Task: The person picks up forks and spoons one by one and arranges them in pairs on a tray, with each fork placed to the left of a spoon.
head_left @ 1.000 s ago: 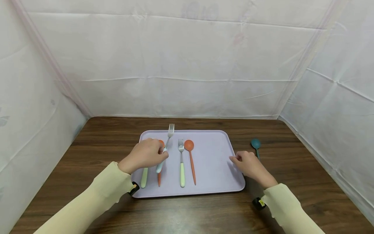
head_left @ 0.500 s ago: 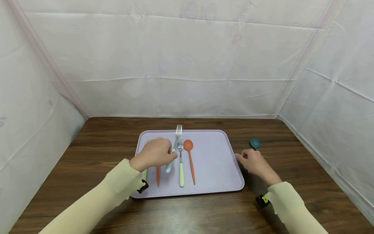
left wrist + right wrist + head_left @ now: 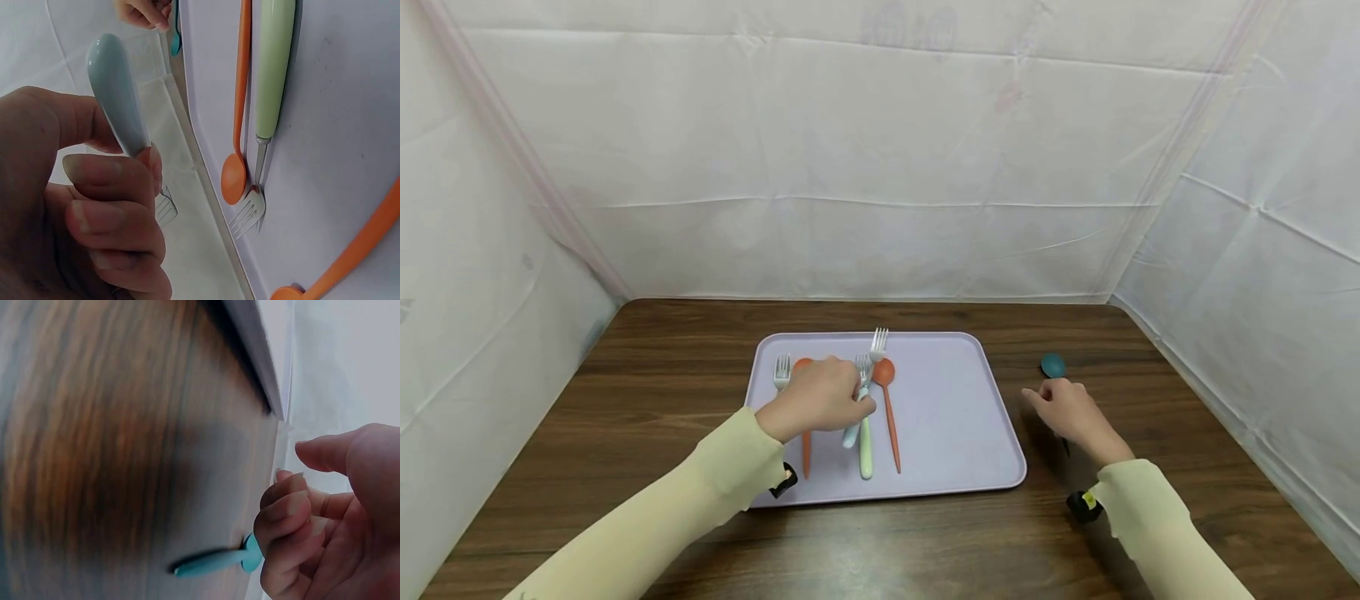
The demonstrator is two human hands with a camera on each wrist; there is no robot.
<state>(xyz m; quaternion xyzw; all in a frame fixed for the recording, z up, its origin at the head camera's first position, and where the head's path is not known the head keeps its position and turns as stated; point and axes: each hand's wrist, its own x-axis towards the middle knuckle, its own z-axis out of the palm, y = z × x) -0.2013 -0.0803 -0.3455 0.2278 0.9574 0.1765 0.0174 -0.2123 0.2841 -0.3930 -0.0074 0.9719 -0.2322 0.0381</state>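
Note:
A fork with a pale blue handle (image 3: 852, 435) is gripped in my left hand (image 3: 820, 396), raised above the lilac tray (image 3: 962, 417). Its handle end sticks up past the curled fingers in the left wrist view. Beneath it on the tray lie a green-handled fork (image 3: 866, 457) and an orange spoon (image 3: 891, 421), side by side. My right hand (image 3: 1069, 410) hovers beyond the tray's right edge with loosely bent fingers and nothing in them. Close under that hand is a teal spoon (image 3: 215, 561) on the table, its handle partly hidden in the head view.
Another fork (image 3: 782, 370) and a second orange spoon (image 3: 807, 457) lie on the tray's left part, partly covered by the left hand and arm. The dark wooden table (image 3: 670, 375) is enclosed by white cloth walls (image 3: 880, 167).
My left hand has carried the blue-handled fork rightward, from over the left orange spoon to over the green-handled fork. My right hand has drawn away from the tray's edge toward the teal spoon.

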